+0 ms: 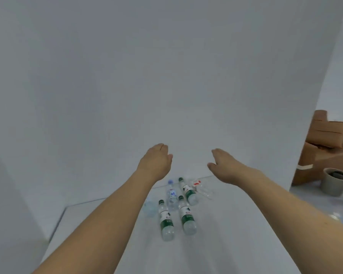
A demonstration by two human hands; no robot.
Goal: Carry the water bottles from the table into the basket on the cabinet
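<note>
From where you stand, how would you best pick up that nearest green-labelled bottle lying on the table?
Probably round its labelled middle, coming down from above. The nearest green-labelled bottle lies flat on the white table, cap pointing away, with open space on its left side. The right hand could wrap fingers across the body.

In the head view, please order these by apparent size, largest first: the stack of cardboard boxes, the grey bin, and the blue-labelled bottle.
1. Stack of cardboard boxes
2. Grey bin
3. Blue-labelled bottle
The boxes and bin stand farther from the camera and are cut by the frame edge, so their true sizes are unsure.
</note>
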